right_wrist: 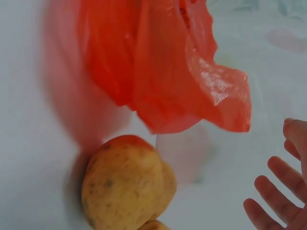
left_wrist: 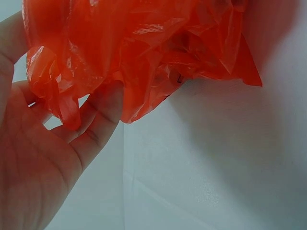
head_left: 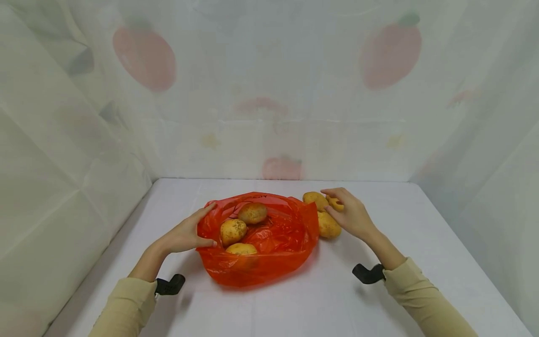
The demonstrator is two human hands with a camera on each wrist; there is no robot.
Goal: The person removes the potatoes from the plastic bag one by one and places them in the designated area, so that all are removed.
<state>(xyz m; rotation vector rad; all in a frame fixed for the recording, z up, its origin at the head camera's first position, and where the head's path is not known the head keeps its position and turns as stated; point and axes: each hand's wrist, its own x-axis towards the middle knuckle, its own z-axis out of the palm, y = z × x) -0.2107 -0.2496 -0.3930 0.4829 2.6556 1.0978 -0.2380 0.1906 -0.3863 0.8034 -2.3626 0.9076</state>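
Note:
A red plastic bag (head_left: 269, 267) lies with its mouth spread, and three potatoes (head_left: 233, 231) show inside it. My left hand (head_left: 185, 234) holds the bag's left side, fingers toward the back of the rim and thumb at the front. In the left wrist view the thin plastic (left_wrist: 144, 48) bunches against the fingers (left_wrist: 103, 112). My right hand (head_left: 349, 213) hovers beside the loose potatoes (head_left: 328, 225) right of the bag, fingers parted with nothing between them. It partly covers the rearmost of these. The right wrist view shows a speckled potato (right_wrist: 122, 187) below the bag's edge (right_wrist: 168, 105).
The white table (head_left: 286, 309) runs to a pale patterned curtain (head_left: 269, 140) behind it. White sheeting (head_left: 50, 210) hangs along the left side and more on the right. A black wrist mount (head_left: 170, 284) juts from each sleeve cuff.

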